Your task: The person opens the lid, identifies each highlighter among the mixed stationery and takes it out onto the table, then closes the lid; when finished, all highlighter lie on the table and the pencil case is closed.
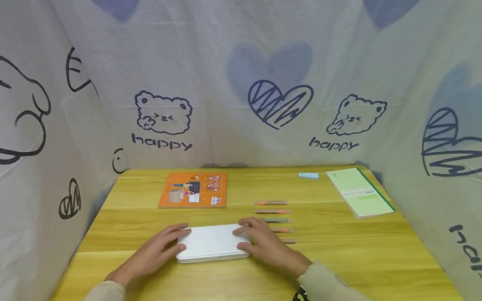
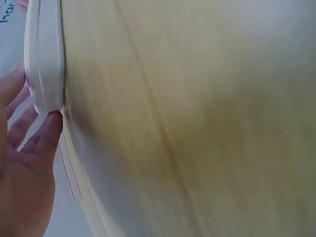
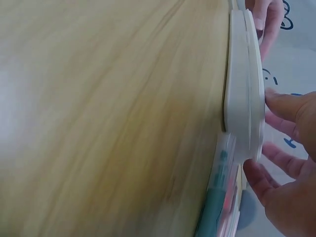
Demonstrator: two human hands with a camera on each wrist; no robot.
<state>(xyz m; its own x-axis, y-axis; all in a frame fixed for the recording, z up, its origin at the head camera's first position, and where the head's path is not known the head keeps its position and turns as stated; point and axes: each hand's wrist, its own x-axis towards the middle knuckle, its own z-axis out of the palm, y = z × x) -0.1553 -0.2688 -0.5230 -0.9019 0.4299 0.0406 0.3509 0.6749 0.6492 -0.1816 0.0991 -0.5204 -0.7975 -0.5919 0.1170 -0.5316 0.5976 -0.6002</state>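
Observation:
A flat white pencil case (image 1: 212,241) lies on the wooden table in front of the person. Its lid seam runs along the side, as the left wrist view shows on the case (image 2: 51,54). The left hand (image 1: 160,247) holds its left end, thumb near the front corner and fingers at the back corner. At the opposite end, the right hand (image 1: 265,242) holds the case (image 3: 242,84) in the same way, with fingertips at the lid and edge. Several pens (image 1: 272,211) lie in a row beyond and beside the right hand, partly hidden by it.
An orange book (image 1: 198,189) lies at the back left of the table (image 1: 348,262). A pale green notebook (image 1: 360,193) lies at the back right, and a small light blue piece (image 1: 308,175) sits near the rear edge. Printed cloth (image 1: 216,138) hangs round the table.

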